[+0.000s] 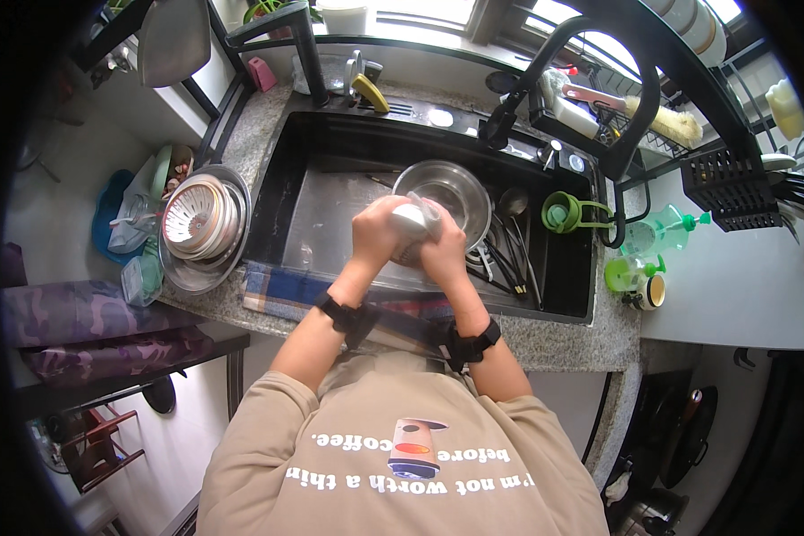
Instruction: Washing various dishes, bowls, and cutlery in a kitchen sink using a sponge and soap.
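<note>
Both hands are together over the black sink (338, 194). My left hand (373, 231) is closed around a shiny, rounded metal piece (409, 218); blur and the fingers hide what kind it is. Against its right side, my right hand (446, 241) grips a greyish scrubbing pad (430, 213). Just beyond and partly beneath the hands, a round stainless steel bowl (472, 194) sits in the sink. Right of the bowl lie a metal ladle (513, 201) and several dark-handled utensils (506, 268).
A steel basin (240, 201) with stacked bowls and a strainer (191, 213) stands left of the sink. Green cups (561, 213) are at its right wall. The black faucet (499, 127) overhangs the back. Soap bottles (626, 273) stand right. A plaid cloth (275, 289) lies along the front edge.
</note>
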The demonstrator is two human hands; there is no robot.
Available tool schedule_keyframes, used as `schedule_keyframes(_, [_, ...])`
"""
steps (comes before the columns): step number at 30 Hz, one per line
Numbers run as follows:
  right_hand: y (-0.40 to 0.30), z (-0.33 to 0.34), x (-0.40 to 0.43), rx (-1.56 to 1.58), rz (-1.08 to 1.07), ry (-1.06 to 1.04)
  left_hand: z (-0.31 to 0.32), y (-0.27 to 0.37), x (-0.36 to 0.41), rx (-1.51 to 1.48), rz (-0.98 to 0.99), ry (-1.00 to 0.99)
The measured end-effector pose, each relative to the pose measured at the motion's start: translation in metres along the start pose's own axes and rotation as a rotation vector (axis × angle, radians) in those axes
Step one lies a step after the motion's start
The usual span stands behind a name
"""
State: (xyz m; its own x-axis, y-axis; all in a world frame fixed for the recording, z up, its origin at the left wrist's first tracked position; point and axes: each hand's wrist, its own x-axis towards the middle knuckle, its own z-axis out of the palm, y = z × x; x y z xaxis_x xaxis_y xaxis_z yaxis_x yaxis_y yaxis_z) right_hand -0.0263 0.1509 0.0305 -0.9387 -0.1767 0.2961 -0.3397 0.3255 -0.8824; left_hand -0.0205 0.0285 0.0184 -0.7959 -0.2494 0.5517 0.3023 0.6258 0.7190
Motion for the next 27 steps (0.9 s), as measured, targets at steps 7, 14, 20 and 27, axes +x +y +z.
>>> schedule_keyframes(7, [0.003,0.020,-0.007,0.268,0.087,0.141,0.039,-0.033,-0.025,-0.578,-0.941,0.378])
schedule_keyframes(14, [0.018,0.003,-0.005,0.210,0.170,0.092,0.016,-0.020,-0.013,-0.236,-0.530,0.039])
schedule_keyframes(20, [0.007,-0.003,0.000,0.223,0.020,-0.061,0.002,-0.009,-0.003,-0.131,-0.325,-0.019])
schedule_keyframes(27, [0.026,0.024,0.000,0.572,0.358,0.000,0.037,-0.047,-0.030,-0.361,-0.902,0.145])
